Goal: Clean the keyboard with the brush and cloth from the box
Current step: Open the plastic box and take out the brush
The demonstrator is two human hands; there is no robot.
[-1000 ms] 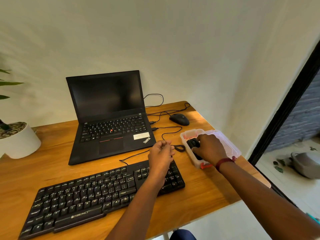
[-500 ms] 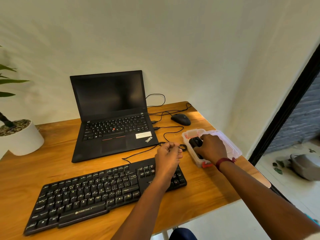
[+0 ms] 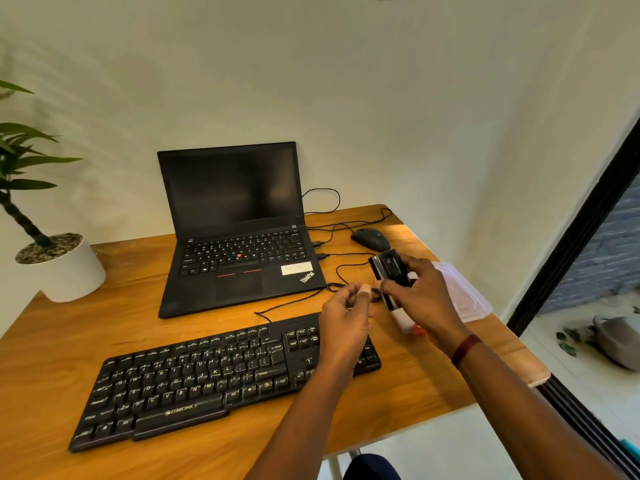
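The black keyboard (image 3: 207, 375) lies along the desk's front edge. A clear plastic box (image 3: 479, 304) with a red latch (image 3: 419, 329) sits at the desk's right edge, partly hidden behind my right hand (image 3: 426, 292). That hand grips a black brush tool (image 3: 391, 268) with a pale side, held above the box's left end. My left hand (image 3: 346, 320) hovers over the keyboard's right end with its fingers curled and thumb against them; I see nothing in it. No cloth is visible.
An open black laptop (image 3: 235, 237) stands behind the keyboard, with a black mouse (image 3: 370, 239) and loose cables (image 3: 343, 268) to its right. A white plant pot (image 3: 65, 271) sits at the far left. The wooden desk (image 3: 52, 341) ends just right of the box.
My right hand has lifted the black brush tool out of the box and raised it toward my left hand. My left hand has stayed curled over the keyboard's right end.
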